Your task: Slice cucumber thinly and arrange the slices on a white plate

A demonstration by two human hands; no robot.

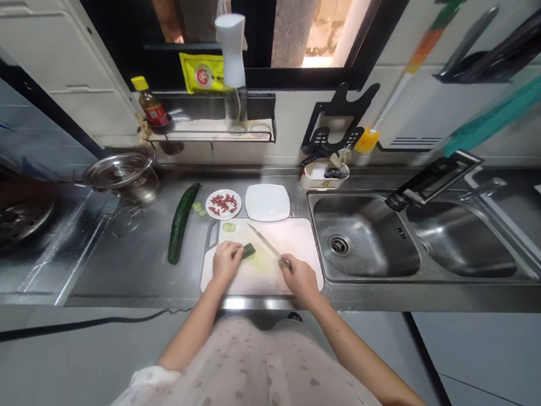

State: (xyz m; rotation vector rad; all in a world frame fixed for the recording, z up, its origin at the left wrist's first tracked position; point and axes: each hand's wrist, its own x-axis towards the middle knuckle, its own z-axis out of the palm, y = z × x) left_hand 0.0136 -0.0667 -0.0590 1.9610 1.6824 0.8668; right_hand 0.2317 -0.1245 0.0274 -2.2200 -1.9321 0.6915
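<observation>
My left hand [226,261] is closed on a short dark green piece of cucumber [248,251], pressed down on the white cutting board [270,281]. In my right hand [300,274] is the handle of a kitchen knife [266,240]. Its blade points away and to the left, just right of the cucumber piece and apart from it. A few pale cucumber slices [229,227] lie at the board's far left corner. Beside the board on the left rests a long whole cucumber [183,224]. My fingers hide part of the cucumber piece and the knife handle.
Behind the board stand a plate [209,211] with chopped reddish bits and a bare white plate [267,202]. More slices [199,207] lie on the steel counter. A double sink [366,234] is at the right; a lidded pot [124,177] and glass bowl [126,219] stand left.
</observation>
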